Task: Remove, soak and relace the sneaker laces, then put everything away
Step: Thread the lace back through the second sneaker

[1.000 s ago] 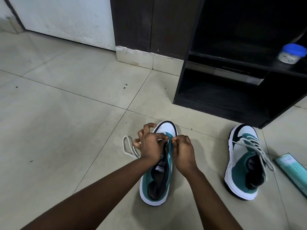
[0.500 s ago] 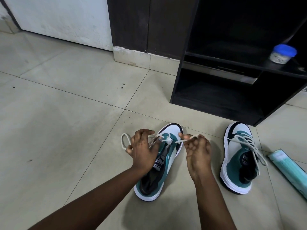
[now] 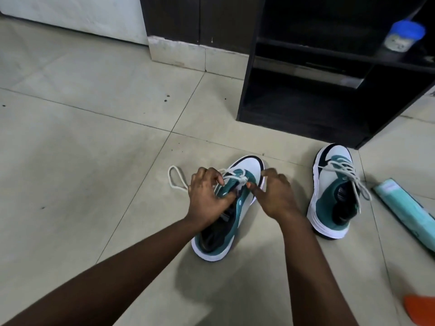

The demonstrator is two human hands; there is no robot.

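A teal, white and black sneaker [image 3: 249, 168] lies on the tiled floor with its toe pointing away from me. My left hand [image 3: 207, 196] grips its tongue and upper, fingers curled round the white lace [image 3: 235, 176] near the toe-end eyelets. My right hand [image 3: 274, 196] pinches the lace end at the eyelets. A loose loop of lace [image 3: 175, 178] trails onto the floor to the left. A second matching sneaker [image 3: 334, 194], fully laced, stands to the right.
A dark open shelf unit [image 3: 306, 97] stands behind the shoes, with a blue-lidded jar [image 3: 403, 36] on its middle shelf. A light teal packet [image 3: 409, 210] lies on the floor at right. An orange object [image 3: 421, 307] shows at the bottom right corner.
My right hand has come back in from the right to the eyelets, after pulling a lace strand outward. The left hand has shifted further onto the shoe's upper.
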